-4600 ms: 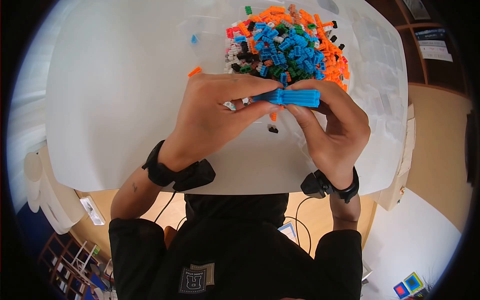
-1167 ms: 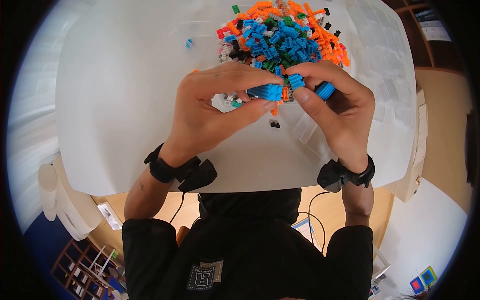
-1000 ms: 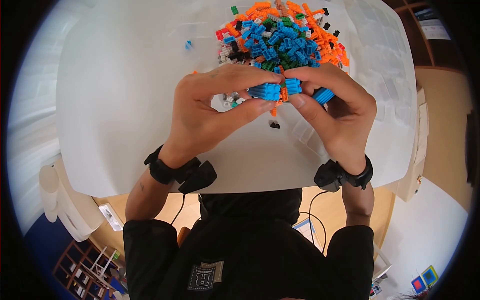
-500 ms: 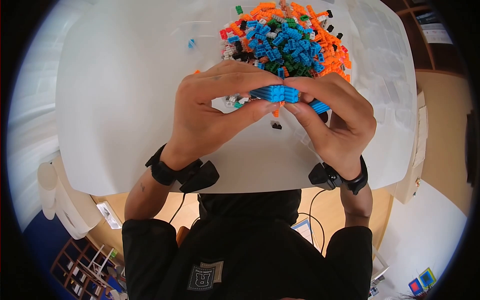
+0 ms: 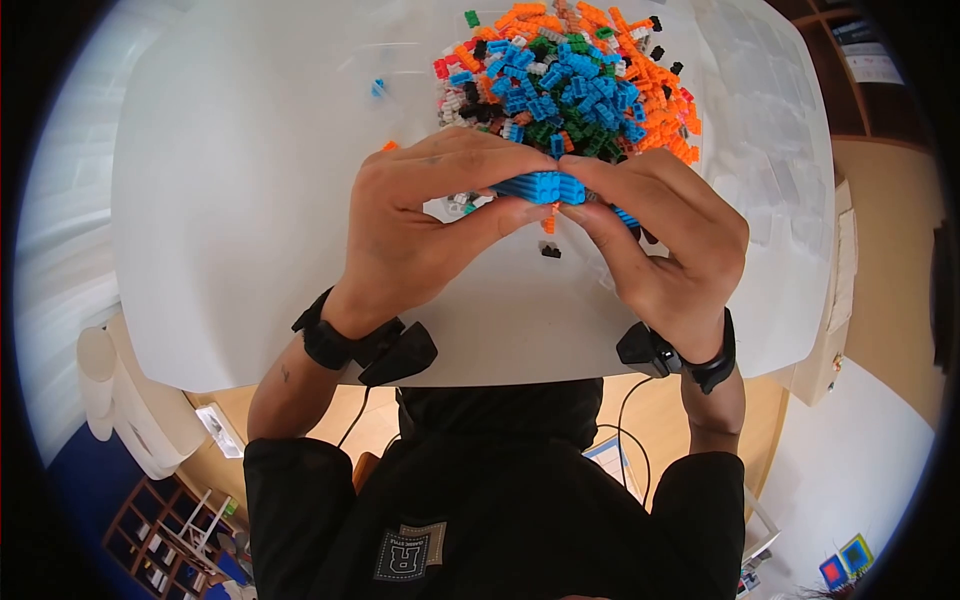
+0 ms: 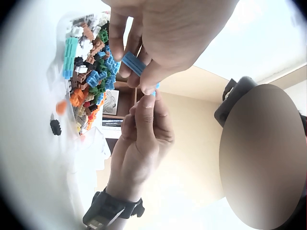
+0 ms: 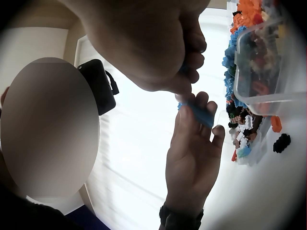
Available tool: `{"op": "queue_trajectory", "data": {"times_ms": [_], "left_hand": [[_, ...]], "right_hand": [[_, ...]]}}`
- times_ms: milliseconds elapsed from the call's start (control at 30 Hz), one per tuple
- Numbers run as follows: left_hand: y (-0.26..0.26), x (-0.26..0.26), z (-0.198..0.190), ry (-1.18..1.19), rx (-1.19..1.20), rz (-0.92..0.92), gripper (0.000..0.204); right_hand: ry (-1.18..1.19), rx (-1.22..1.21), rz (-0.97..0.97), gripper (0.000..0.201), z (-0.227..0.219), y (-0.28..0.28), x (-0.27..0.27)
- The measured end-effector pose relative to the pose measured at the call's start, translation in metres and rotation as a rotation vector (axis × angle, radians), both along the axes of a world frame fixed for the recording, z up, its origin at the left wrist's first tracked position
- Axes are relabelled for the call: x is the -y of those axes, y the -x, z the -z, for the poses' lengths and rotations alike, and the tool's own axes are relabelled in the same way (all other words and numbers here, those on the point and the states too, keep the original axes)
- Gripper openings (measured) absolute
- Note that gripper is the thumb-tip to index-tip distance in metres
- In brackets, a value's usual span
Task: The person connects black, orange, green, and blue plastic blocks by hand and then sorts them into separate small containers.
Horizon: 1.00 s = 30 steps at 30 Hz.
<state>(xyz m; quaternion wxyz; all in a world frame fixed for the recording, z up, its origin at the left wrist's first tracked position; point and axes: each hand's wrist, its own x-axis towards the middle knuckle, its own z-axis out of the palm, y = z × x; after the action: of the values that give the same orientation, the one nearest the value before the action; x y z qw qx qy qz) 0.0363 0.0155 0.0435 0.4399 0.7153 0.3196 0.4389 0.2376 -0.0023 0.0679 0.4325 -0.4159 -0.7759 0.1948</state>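
Note:
Over the table, my left hand pinches a block of stacked blue toy bricks between thumb and fingers. Against its right end, the thumb and index finger of my right hand press a short blue brick piece. A second blue stack is tucked behind the right fingers, mostly hidden. In the left wrist view, the grooved side of the blue block shows and the two hands' fingertips meet at its end. From the right wrist, the blue block lies across the left fingers.
A heap of blue, orange, green, black and white bricks lies just beyond the hands. A clear plastic box stands by it. Clear trays line the table's right side. A black brick and a blue brick lie loose.
A second ago the short piece in the right hand was apart from the left hand's block; now it is against the block's end. The right hand has moved left and its tucked stack shows less.

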Motion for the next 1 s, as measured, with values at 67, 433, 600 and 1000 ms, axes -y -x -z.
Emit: {"op": "queue_trajectory", "data": {"times_ms": [67,433,600,1000], "left_hand": [[0.001,0.000,0.000,-0.007,-0.007,0.003,0.029],[-0.001,0.000,0.004,-0.025,0.018,0.006,0.031],[-0.003,0.003,-0.001,0.091,0.123,-0.012,0.023],[0.003,0.002,-0.005,0.185,0.071,0.004,0.033]], "right_hand": [[-0.032,0.009,0.007,0.025,0.000,0.001,0.000],[-0.096,0.030,0.000,0.029,0.005,0.000,0.001],[-0.123,0.058,-0.013,0.029,0.006,0.002,0.002],[0.007,-0.051,0.070,0.027,0.004,0.005,0.001]]}}
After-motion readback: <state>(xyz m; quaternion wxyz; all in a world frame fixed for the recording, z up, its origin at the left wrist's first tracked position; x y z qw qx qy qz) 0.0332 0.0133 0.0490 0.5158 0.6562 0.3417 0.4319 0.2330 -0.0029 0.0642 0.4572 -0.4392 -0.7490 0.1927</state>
